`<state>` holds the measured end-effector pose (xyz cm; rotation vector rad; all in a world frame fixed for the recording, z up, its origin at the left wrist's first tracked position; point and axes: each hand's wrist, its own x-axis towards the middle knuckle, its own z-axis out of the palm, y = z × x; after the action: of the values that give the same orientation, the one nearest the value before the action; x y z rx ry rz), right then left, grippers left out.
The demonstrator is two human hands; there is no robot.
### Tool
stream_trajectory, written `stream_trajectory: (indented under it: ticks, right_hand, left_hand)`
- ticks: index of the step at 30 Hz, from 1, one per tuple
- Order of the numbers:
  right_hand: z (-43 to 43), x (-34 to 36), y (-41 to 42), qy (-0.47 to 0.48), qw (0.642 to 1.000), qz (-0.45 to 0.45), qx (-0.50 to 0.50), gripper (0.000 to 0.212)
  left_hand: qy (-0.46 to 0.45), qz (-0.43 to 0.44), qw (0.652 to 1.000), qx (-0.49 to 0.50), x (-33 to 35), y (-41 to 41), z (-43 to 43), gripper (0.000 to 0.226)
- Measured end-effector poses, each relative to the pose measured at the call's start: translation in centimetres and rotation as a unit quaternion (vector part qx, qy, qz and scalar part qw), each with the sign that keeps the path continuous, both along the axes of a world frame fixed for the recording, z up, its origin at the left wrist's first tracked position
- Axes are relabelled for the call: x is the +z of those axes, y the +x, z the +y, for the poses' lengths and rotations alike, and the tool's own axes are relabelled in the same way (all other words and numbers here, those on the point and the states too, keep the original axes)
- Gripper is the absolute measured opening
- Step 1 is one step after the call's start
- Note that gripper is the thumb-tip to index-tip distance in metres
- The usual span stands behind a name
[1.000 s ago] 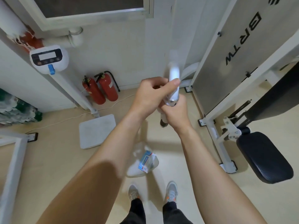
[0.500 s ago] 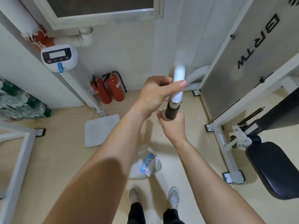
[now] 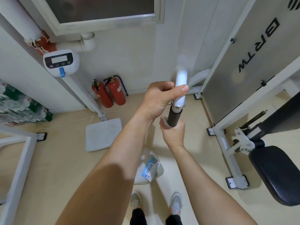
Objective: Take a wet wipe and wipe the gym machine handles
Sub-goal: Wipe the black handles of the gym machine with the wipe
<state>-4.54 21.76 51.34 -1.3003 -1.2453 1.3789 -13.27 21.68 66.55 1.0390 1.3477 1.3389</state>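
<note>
1. Far left: a white steel frame point(image 3: 19, 159) stands on the beige floor point(image 3: 56, 159). Behind it, shrink-wrapped packs of bottles point(image 3: 21, 106) are stacked against the wall.
2. A column weighing scale stands near the corner. Its display head point(image 3: 60, 62) tops a tilted white post, and its platform point(image 3: 103, 134) lies flat on the floor.
3. Two red fire extinguishers point(image 3: 108, 93) stand upright side by side against the wall, just behind the platform.
4. A wet wipe pack point(image 3: 150, 168) lies on the floor between the two forearms, ahead of the person's shoes point(image 3: 176, 203).
5. The left hand point(image 3: 159, 99) grips the white bar point(image 3: 181, 83) just above its metal collar point(image 3: 177, 107). The fingers are wrapped round the far side of the bar and the thumb lies across the near side.
6. Below the collar sits the dark handle grip point(image 3: 173, 117). The right hand point(image 3: 173, 135) is clamped round its lower end, fingers curled together.
7. The wet wipe point(image 3: 165, 123) is held between the right hand and the handle grip. Only a white edge shows, beside the thumb; the rest is hidden in the hand.
8. Right: the machine's grey panel point(image 3: 243, 62) carries the lettering BRTW, set in a white frame.
9. Far right: a black seat pad point(image 3: 276, 176) sits on a white bracket
</note>
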Motion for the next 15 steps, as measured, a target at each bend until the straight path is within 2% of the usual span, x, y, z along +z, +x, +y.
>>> stream_trajectory:
  ticks: [3, 6, 8, 10, 11, 13, 15]
  right_hand:
    - [0.6, 1.3, 1.1, -0.021, 0.994, -0.022, 0.102, 0.033]
    - [2.2, 6.1, 2.6, 0.030, 0.967, -0.016, 0.252, 0.028]
    - [3.0, 9.3, 3.2, 0.066, 0.955, 0.010, 0.289, 0.025]
    - [2.8, 10.7, 3.3, 0.081, 0.963, 0.035, 0.255, 0.022]
    - [2.3, 10.6, 3.1, 0.089, 0.974, 0.047, 0.205, 0.023]
    - [1.3, 9.0, 2.3, 0.113, 0.991, 0.044, 0.052, 0.023]
    - [0.6, 6.1, 1.1, 0.126, 0.988, -0.002, -0.092, 0.020]
  left_hand:
    - [0.002, -0.002, 1.000, -0.007, 0.2, -0.2, -0.1, 0.073]
    - [0.001, -0.004, 1.000, -0.019, -0.1, -0.1, -0.1, 0.071]
    - [-0.012, -0.008, 0.999, -0.029, -0.2, 0.1, 0.1, 0.063]
    - [-0.025, 0.000, 0.999, -0.041, -0.2, 0.4, 0.5, 0.051]
    - [-0.030, 0.005, 0.998, -0.048, -0.2, 0.5, 0.7, 0.047]
    - [-0.036, 0.007, 0.998, -0.051, -0.3, 0.8, 1.1, 0.043]
    - [-0.035, 0.005, 0.998, -0.047, -0.5, 1.2, 1.4, 0.047]
